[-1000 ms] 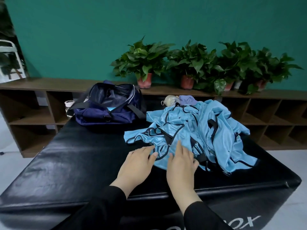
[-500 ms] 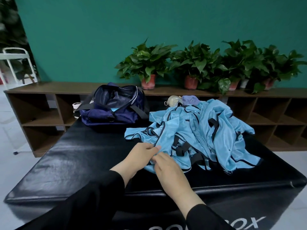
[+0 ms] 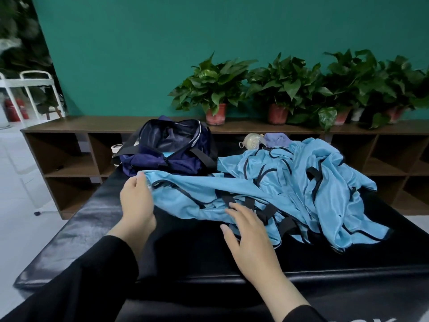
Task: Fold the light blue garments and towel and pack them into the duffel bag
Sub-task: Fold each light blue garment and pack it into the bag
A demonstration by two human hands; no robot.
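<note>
Your left hand (image 3: 137, 201) pinches the far-left corner of a light blue garment (image 3: 197, 194), its fingers (image 3: 139, 180) curled round the edge and lifting it just off the black padded tabletop (image 3: 97, 219). From that corner the cloth stretches rightward into the heap of light blue garments (image 3: 313, 189) with black trim and black straps, which fills the right half of the tabletop. Your right hand (image 3: 250, 233) lies with fingers (image 3: 239, 209) straight and spread, holding nothing, the tips pressing on the near edge of the stretched garment just beside a black strap.

The navy duffel bag (image 3: 169, 149) stands unzipped at the far left of the tabletop, just beyond your left hand, its near side touching the garment's far edge. A pale rounded object (image 3: 251, 141) and a lilac cloth (image 3: 277, 139) lie at the far edge behind the heap. Potted plants (image 3: 213, 89) line the wooden shelf unit (image 3: 69, 145) against the green wall.
</note>
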